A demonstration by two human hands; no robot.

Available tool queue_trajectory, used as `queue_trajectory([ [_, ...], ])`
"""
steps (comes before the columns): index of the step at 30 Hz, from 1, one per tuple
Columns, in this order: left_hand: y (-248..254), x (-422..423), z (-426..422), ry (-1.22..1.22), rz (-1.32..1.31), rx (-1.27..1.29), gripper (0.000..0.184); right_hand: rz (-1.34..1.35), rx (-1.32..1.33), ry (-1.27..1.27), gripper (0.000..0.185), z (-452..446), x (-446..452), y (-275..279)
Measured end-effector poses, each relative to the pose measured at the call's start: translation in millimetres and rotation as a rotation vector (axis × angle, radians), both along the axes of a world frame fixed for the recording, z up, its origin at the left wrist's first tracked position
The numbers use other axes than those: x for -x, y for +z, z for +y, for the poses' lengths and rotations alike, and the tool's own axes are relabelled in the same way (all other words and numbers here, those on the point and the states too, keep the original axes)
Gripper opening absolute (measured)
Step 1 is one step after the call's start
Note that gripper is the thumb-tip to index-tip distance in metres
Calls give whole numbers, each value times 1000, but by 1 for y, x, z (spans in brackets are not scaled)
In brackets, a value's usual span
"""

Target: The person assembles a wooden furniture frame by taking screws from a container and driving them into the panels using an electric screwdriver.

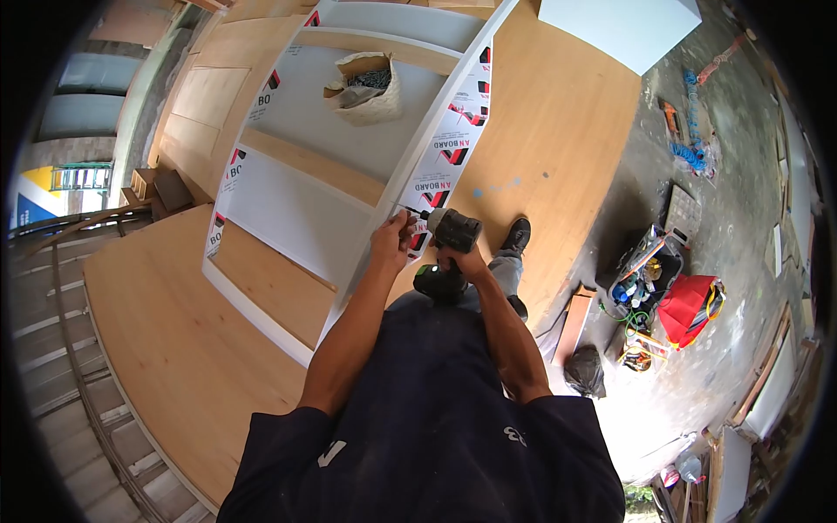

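While a cordless drill (457, 231) is gripped by the right hand (460, 261), the left hand (392, 239) is pinched narrow beside its bit (413, 210). A fastener sack (379, 109) is enclosed by the white frame (433, 126).

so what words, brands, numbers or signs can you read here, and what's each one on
"AN BOARD", repeated: right side of the white shelf frame
"BO", repeated, rest not readable: left side of the same frame
White characters on the dark shirt: too distorted to read surely
Blue-and-yellow sign at far left: too small and blurred to read
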State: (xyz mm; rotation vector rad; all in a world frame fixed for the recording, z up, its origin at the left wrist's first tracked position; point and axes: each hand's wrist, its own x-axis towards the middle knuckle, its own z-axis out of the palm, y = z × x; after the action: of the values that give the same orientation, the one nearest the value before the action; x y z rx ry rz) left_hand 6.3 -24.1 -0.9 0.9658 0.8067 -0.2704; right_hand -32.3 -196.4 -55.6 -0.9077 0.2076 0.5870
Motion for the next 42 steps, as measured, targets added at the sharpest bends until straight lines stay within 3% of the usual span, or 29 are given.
queue_trajectory([
  [4,39,13,30,-21,43,-10,25,-29,-38,0,23,0,-1,4],
  [7,66,1,58,-103,-1,-240,29,-36,-52,-25,23,1,1,6],
  [9,70,-19,71,-385,-295,-1009,28,-20,-64,-52,24,3,1,4],
  [10,71,-28,72,-396,-298,-1013,28,-27,-61,-44,24,2,2,3],
  [12,76,-45,74,-867,-694,-1379,28,-32,-62,-45,25,4,5,1],
  [13,85,-52,64,-1036,-792,-1441,32,-39,-68,-40,24,5,6,1],
  [14,81,-57,58,-1042,-798,-1441,32,-46,-74,-36,24,6,6,2],
  [16,69,-68,49,-1126,-1176,-1322,27,-30,-87,-49,24,7,7,5],
  [21,34,-76,61,-1384,-1214,-1429,22,27,-53,-59,24,10,10,2],
  [42,34,-70,58,-1352,-1232,-1489,26,7,-94,-80,24,14,12,-4],
])
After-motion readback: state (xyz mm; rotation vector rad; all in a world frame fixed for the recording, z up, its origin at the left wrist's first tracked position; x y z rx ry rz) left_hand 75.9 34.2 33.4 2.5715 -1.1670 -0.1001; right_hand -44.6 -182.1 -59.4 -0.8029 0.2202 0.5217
